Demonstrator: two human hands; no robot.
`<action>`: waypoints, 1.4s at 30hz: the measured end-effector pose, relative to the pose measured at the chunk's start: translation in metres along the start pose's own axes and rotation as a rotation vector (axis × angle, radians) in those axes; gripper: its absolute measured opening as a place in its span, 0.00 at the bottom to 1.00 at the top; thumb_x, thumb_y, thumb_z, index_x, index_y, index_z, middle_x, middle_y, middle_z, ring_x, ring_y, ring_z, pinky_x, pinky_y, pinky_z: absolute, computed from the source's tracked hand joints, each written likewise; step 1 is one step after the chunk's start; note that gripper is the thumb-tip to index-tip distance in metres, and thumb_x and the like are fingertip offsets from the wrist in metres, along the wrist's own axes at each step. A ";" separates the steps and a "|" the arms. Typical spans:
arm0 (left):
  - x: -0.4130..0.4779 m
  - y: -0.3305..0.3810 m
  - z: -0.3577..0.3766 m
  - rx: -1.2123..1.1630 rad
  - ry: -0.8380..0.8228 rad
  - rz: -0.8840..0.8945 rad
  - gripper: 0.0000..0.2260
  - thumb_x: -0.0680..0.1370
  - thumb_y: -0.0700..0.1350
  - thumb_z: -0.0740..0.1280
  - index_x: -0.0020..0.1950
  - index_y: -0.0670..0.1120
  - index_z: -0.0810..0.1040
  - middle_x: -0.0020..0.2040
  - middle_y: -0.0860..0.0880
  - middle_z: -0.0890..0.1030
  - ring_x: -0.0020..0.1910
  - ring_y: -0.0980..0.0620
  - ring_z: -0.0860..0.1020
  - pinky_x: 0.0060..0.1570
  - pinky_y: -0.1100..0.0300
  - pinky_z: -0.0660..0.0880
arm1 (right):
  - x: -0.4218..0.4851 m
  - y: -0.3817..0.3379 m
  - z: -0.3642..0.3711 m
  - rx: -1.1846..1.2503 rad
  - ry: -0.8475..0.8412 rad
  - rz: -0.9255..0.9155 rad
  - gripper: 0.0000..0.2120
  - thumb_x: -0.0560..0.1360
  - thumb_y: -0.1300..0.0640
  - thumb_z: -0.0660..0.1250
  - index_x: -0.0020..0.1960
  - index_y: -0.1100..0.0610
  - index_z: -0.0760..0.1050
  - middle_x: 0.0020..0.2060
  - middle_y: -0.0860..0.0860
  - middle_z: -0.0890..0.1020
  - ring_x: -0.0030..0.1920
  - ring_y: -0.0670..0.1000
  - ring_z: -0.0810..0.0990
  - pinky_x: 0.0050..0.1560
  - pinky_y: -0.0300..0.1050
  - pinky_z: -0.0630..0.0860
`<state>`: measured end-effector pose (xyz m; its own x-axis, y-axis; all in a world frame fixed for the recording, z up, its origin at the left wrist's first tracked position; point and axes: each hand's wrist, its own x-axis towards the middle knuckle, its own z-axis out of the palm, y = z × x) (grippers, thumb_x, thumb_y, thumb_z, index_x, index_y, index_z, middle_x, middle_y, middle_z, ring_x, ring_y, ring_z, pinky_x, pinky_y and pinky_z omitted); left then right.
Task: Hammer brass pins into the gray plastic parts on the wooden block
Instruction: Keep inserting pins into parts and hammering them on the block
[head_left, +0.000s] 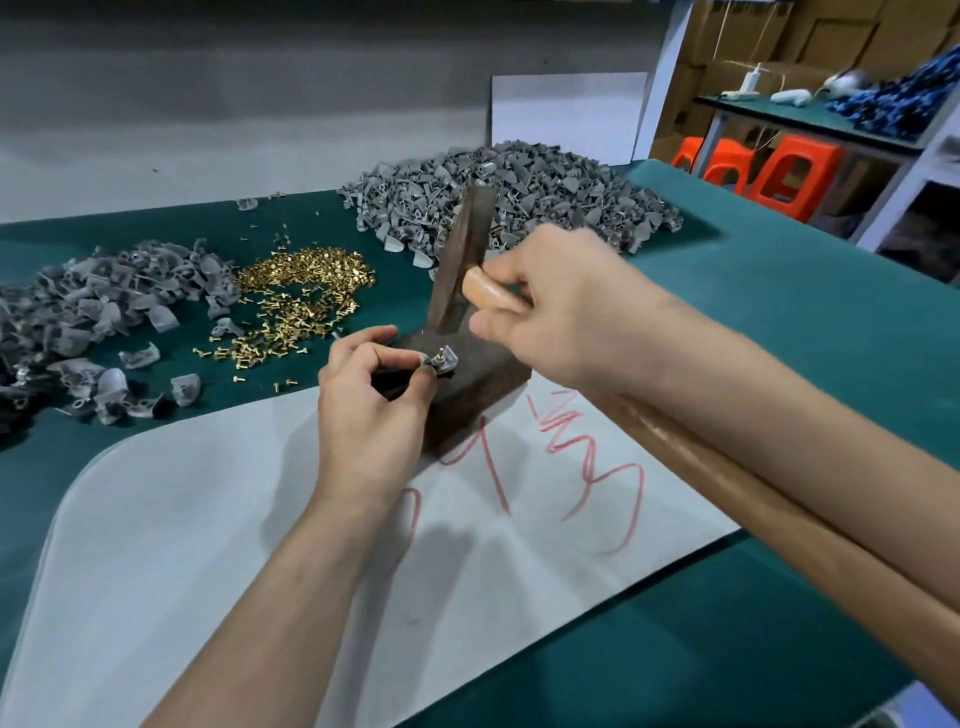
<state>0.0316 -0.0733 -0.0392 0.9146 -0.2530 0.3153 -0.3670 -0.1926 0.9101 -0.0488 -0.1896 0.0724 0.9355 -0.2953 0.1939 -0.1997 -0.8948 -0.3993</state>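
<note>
Hammer with dark steel head and pale wooden handle (460, 249), gripped by the right hand (561, 317), hangs just above the dark wooden block (478, 387). At the block's left edge, the left hand (363, 410) pinches a small gray plastic part (448, 359), its brass pin (439, 354) standing under the hammer's face.

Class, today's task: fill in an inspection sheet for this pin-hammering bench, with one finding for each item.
Surface: green mat with a white sheet on it, marked in red.
Job's things: wooden block at the sheet's far edge; gray part with a brass pin on the block; hammer head upright over the block; heap of brass pins; left pile of gray parts; far pile of gray parts.
Clutter: stray pins and stray parts on the mat.
Grippers: left hand pinches the gray part; right hand grips the hammer near its head.
Cables: thin cords by white devices on the far shelf.
Surroundings: orange stools, cardboard boxes.
</note>
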 end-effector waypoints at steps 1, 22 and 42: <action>0.001 0.000 0.000 0.005 0.004 0.006 0.12 0.74 0.36 0.71 0.38 0.53 0.76 0.57 0.52 0.74 0.62 0.50 0.73 0.62 0.63 0.66 | -0.001 0.001 0.004 -0.012 -0.024 0.005 0.18 0.74 0.54 0.66 0.31 0.59 0.62 0.26 0.49 0.68 0.32 0.57 0.68 0.35 0.43 0.64; 0.000 -0.002 -0.001 0.006 0.020 0.045 0.14 0.75 0.34 0.68 0.38 0.53 0.77 0.52 0.50 0.75 0.48 0.69 0.73 0.51 0.80 0.63 | -0.001 0.009 0.012 -0.012 0.026 -0.017 0.16 0.73 0.55 0.66 0.32 0.59 0.63 0.24 0.50 0.67 0.30 0.55 0.68 0.30 0.44 0.64; -0.004 0.000 0.002 0.102 -0.070 0.072 0.05 0.68 0.46 0.64 0.37 0.57 0.74 0.52 0.57 0.75 0.58 0.58 0.65 0.55 0.71 0.60 | 0.013 0.020 0.061 0.589 0.106 0.242 0.16 0.66 0.61 0.74 0.49 0.53 0.70 0.34 0.48 0.76 0.28 0.48 0.73 0.23 0.39 0.70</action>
<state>0.0278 -0.0737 -0.0412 0.8724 -0.3347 0.3561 -0.4500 -0.2659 0.8525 -0.0227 -0.1905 0.0121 0.8442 -0.5242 0.1116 -0.1803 -0.4739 -0.8619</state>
